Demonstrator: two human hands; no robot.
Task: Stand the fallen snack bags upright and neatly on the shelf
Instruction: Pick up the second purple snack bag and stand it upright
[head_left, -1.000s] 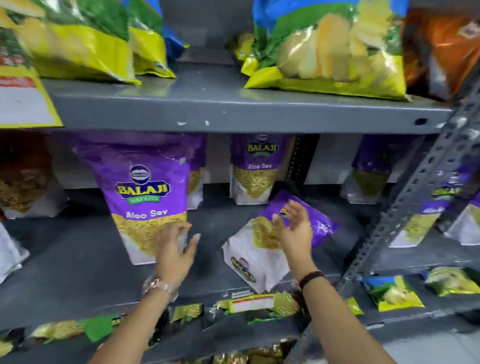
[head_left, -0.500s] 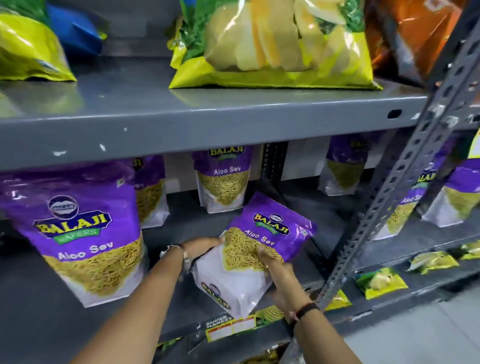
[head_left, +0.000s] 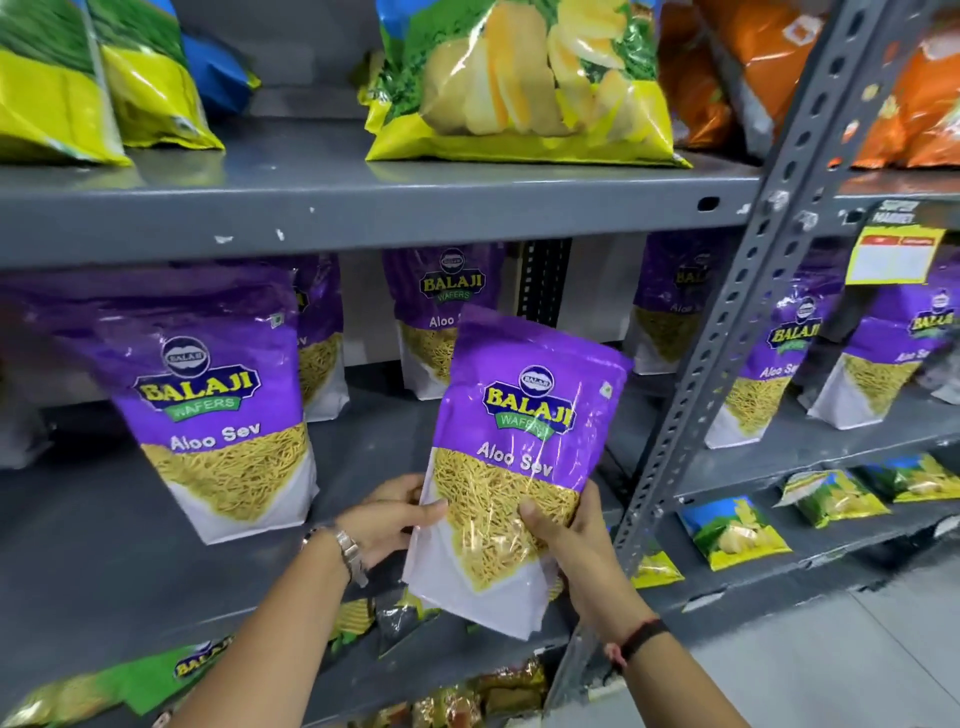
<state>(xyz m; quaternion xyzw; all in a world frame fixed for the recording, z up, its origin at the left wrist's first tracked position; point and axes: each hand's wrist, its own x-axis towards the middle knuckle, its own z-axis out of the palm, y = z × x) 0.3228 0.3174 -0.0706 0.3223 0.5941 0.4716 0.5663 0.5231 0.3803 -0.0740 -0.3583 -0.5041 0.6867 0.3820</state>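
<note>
- You hold the purple bag (head_left: 519, 447) nearly upright, top tipped slightly right, at the front of the middle shelf (head_left: 104, 561); its base hangs past the shelf's front edge.
- Your left hand (head_left: 389, 519) clasps its lower left edge, thumb on the front.
- Your right hand (head_left: 566, 540) grips the lower right side, thumb on the front, fingers behind.
- A second purple bag (head_left: 218, 415) stands upright to the left, well apart.
- More purple bags (head_left: 441, 312) stand at the back.
- A grey upright (head_left: 727, 332) rises just to the right.

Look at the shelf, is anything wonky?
Yes. The purple Aloo Sev bag is off the shelf, tilted, gripped by the left hand and right hand. Its neighbour bag stands upright.
</note>
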